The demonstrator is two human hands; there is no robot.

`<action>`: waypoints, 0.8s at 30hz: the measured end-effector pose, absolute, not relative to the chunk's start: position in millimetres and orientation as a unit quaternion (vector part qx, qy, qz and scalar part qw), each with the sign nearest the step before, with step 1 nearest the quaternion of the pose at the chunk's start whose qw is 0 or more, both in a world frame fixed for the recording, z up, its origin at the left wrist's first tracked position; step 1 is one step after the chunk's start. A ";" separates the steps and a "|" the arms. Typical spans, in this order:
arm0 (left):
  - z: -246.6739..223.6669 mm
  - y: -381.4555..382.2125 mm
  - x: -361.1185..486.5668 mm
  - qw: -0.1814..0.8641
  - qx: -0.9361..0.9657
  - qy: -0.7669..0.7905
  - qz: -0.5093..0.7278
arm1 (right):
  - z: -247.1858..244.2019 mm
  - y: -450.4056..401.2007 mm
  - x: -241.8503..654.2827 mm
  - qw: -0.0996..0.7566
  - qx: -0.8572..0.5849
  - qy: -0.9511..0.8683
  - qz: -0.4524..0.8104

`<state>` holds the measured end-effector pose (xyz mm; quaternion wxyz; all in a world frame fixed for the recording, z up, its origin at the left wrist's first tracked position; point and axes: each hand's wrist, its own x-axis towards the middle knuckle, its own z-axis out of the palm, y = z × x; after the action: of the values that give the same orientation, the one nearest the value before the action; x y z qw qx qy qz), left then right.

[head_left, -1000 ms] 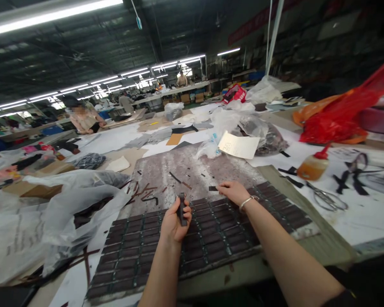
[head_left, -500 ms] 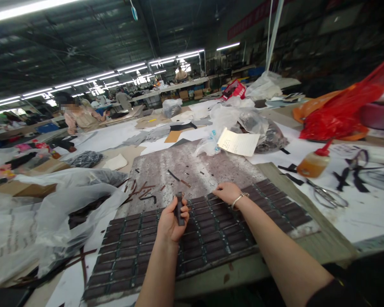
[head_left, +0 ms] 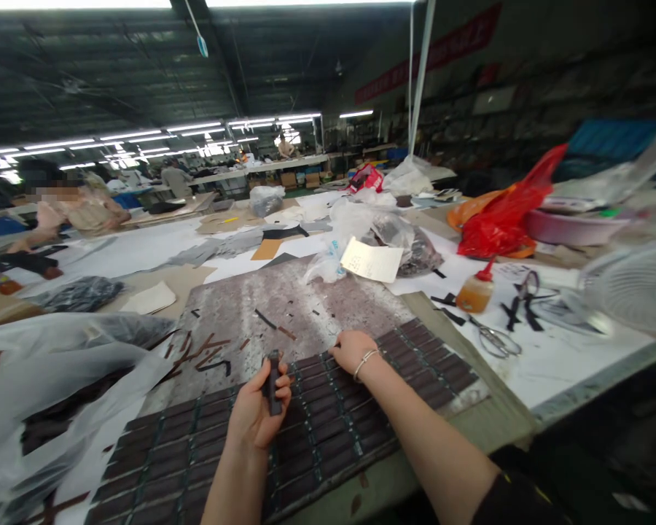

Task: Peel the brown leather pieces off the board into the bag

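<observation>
Holding in the left hand (head_left: 256,412) a small stack of dark strips (head_left: 275,383), almost upright, closed in by curled fingers and thumb, over the middle of the board (head_left: 317,306). Touching with the right hand (head_left: 354,354) the far border of the laid rows of dark pieces (head_left: 219,446), fingertips narrow, nearly together; not possible to tell about a strip between them. Wearing on the right wrist a light bracelet (head_left: 365,363).

Covered by these rows, along its near edge, from left side to right side. On the bare far part, toward the left edge of the board, thin brown scraps (head_left: 205,351) and a bent black scrap (head_left: 219,366). At the board's far edge, a clear plastic bag (head_left: 396,230) with a pale paper tag (head_left: 372,260).

To the right of the board, on the table (head_left: 590,394), a red-capped bottle (head_left: 474,293) and, closer to the near edge, scissors (head_left: 495,339). Further right, near the same edge, a white fan (head_left: 648,288). Beyond the board's left edge, a whitish plastic bag (head_left: 49,379).
</observation>
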<state>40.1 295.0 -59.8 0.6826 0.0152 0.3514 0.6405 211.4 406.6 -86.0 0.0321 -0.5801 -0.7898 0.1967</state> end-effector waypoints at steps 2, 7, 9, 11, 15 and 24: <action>-60.8 295.5 39.7 0.677 0.019 0.360 0.642 | -86.3 401.8 208.6 0.034 -0.596 -0.781 0.180; -61.1 295.9 39.7 0.676 0.015 0.367 0.639 | -85.0 392.5 208.8 0.098 -0.591 -0.798 0.073; -59.9 295.3 39.4 0.674 0.015 0.365 0.643 | -81.3 387.2 209.7 0.098 -0.550 -0.829 0.044; -59.2 295.0 38.7 0.670 0.017 0.365 0.646 | -77.8 380.9 209.1 0.077 -0.504 -0.859 0.042; -61.7 295.4 37.3 0.669 0.022 0.363 0.648 | -79.6 369.3 202.4 0.040 -0.469 -0.881 0.032; -63.3 292.0 33.4 0.643 -0.023 0.361 0.675 | -92.1 365.5 191.3 0.013 -0.455 -0.890 0.020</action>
<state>33.4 292.0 -63.3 0.6430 -0.0227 0.3608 0.6752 191.3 365.5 -92.1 0.0133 -0.4549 -0.8902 0.0201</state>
